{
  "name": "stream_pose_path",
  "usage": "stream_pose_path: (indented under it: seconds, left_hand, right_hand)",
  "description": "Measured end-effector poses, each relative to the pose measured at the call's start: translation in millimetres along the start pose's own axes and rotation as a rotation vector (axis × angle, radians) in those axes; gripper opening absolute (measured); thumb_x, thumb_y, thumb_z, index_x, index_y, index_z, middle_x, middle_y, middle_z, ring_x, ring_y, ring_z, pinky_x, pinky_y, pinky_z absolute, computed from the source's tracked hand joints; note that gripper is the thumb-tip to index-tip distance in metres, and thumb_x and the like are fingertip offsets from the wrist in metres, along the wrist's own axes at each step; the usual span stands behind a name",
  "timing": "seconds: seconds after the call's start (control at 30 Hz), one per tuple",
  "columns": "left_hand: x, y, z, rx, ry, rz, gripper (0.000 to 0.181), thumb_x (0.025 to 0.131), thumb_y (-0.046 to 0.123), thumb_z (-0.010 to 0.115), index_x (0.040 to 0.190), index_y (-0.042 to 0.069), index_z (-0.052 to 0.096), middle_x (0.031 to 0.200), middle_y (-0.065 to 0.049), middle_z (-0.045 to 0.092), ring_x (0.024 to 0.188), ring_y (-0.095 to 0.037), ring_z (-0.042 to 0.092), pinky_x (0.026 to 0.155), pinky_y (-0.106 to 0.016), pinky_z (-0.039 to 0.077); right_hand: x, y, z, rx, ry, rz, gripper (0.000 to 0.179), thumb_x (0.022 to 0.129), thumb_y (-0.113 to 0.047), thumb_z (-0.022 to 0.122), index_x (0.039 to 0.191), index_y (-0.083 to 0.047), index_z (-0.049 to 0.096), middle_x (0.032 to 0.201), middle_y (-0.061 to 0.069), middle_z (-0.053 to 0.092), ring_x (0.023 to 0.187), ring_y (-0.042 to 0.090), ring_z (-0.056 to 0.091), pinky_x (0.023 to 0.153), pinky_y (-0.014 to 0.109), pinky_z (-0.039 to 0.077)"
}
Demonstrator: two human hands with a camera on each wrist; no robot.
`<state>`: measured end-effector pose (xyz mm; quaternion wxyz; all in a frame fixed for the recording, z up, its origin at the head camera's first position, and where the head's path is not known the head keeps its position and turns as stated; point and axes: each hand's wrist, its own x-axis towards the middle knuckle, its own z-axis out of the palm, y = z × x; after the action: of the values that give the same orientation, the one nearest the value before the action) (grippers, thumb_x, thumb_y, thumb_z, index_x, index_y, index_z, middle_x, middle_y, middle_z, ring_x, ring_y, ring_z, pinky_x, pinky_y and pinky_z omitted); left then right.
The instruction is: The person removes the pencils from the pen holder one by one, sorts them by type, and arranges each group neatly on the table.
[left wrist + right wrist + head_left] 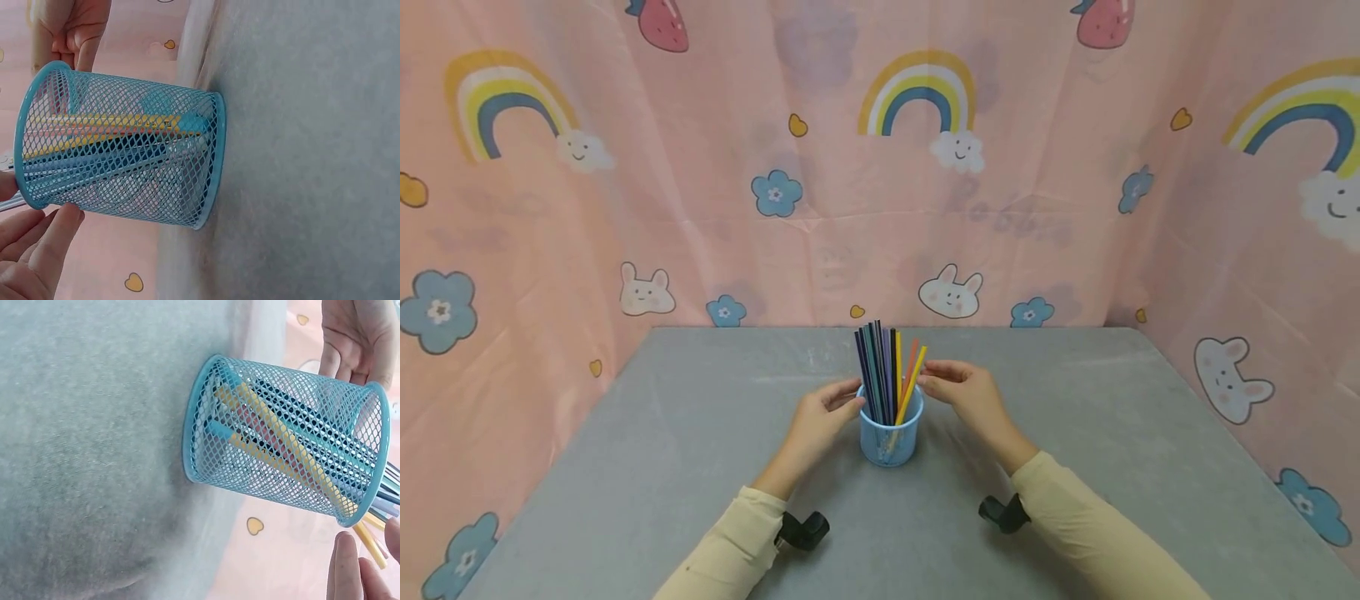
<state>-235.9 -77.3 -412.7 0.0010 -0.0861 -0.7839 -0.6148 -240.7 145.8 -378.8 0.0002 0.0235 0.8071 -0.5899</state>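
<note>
A light blue mesh pencil cup [887, 446] stands upright on the table. Several pencils [877, 367] lean in it, dark, teal, purple, orange and yellow; two yellow ones have blue lower ends. At the cup's left side is my left hand [822, 417], its fingertips touching the wall just below the rim in the left wrist view. My right hand [973, 400] hovers by the rim's right side, near a yellow pencil [917, 367] that leans outward. In the right wrist view, the right fingers [347, 569] are slightly parted beside the rim, with nothing held between them.
The grey table [700, 467] runs back to a pink curtain [835, 250] printed with rainbows, flowers and rabbits, which also hangs at both sides. Each wrist carries a black camera mount [805, 531], close to the table surface.
</note>
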Motion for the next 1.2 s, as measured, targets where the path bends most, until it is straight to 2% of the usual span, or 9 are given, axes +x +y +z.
stream_pose_path:
  seconds: [0.17, 0.4, 0.6, 0.9, 1.2]
  left_hand:
    - [-0.9, 0.3, 0.5, 0.006, 0.023, 0.011, 0.038, 0.096, 0.014, 0.065, 0.13, -0.004, 0.062, 0.13, -0.02, 0.066, 0.121, -0.033, 0.064, 0.103, -0.044, 0.054]
    - [-2.7, -1.3, 0.7, 0.015, 0.023, 0.016, 0.037, 0.097, 0.015, 0.065, 0.129, -0.003, 0.063, 0.129, -0.022, 0.066, 0.121, -0.034, 0.064, 0.103, -0.045, 0.053]
    - [-2.4, -1.6, 2.0, 0.013, 0.026, 0.011, 0.037, 0.097, 0.015, 0.064, 0.129, -0.003, 0.063, 0.128, -0.021, 0.066, 0.12, -0.034, 0.065, 0.102, -0.043, 0.055]
    - [-2.0, -2.7, 1.8, 0.006, 0.025, 0.01, 0.038, 0.098, 0.016, 0.064, 0.13, -0.002, 0.062, 0.129, -0.021, 0.066, 0.12, -0.033, 0.065, 0.102, -0.043, 0.054]
    - [-2.3, -3.8, 2.7, -0.017, 0.022, 0.023, 0.038, 0.098, 0.016, 0.064, 0.131, -0.003, 0.062, 0.13, -0.021, 0.065, 0.12, -0.033, 0.064, 0.102, -0.043, 0.055]
  right_hand:
    - [3.5, -1.8, 3.1, 0.035, 0.003, 0.01, 0.042, 0.094, -0.023, 0.071, 0.129, -0.001, 0.063, 0.128, 0.019, 0.065, 0.11, 0.028, 0.07, 0.1, 0.046, 0.054]
    - [5.7, -2.6, 5.3, 0.045, 0.014, 0.021, 0.039, 0.095, -0.023, 0.069, 0.126, 0.0, 0.064, 0.124, 0.019, 0.067, 0.105, 0.025, 0.072, 0.098, 0.044, 0.056]
    - [9.9, -3.2, 6.5, 0.045, 0.033, 0.019, 0.039, 0.094, -0.025, 0.07, 0.125, -0.001, 0.065, 0.122, 0.018, 0.068, 0.104, 0.024, 0.072, 0.091, 0.034, 0.059]
    - [14.8, -6.4, 10.0, 0.051, 0.052, 0.016, 0.037, 0.094, -0.022, 0.071, 0.123, -0.001, 0.065, 0.119, 0.018, 0.068, 0.107, 0.027, 0.07, 0.09, 0.034, 0.059]
    - [17.2, -7.3, 12.5, 0.081, 0.057, 0.019, 0.032, 0.094, -0.018, 0.07, 0.12, 0.001, 0.066, 0.116, 0.021, 0.069, 0.1, 0.023, 0.071, 0.091, 0.037, 0.059]
